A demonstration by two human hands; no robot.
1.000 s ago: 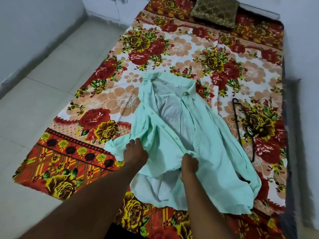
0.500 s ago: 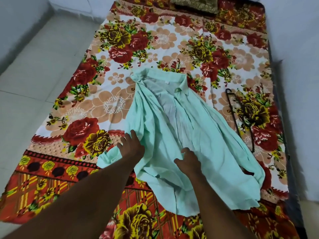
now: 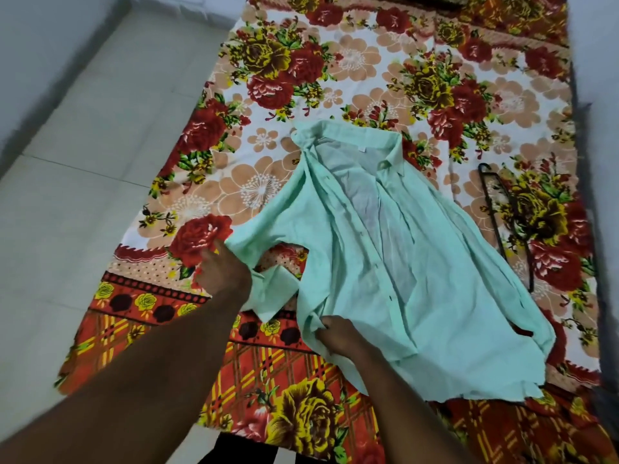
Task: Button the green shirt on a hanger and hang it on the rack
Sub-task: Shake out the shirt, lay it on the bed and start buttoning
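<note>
– Starting at nine o'clock: what has the left grip [image 3: 222,272] got?
– The shirt's [image 3: 418,279] sleeve [image 3: 264,229], fingers curled on it.
– And the right grip [image 3: 338,336]?
– At six o'clock, pinching the shirt's front edge. Shirt lies open on the bed [image 3: 368,78], collar toward twelve; hanger [image 3: 488,202] at three, apart.

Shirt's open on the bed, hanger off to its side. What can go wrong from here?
1. The green shirt lies creased with its front panels askew, so buttons may meet the wrong holes.
2. The left hand grips a sleeve and the right hand pinches the front edge; pulling apart could drag the collar crooked.
3. The hanger lies apart from the shirt, dark against the floral sheet, and may be fumbled.
</note>
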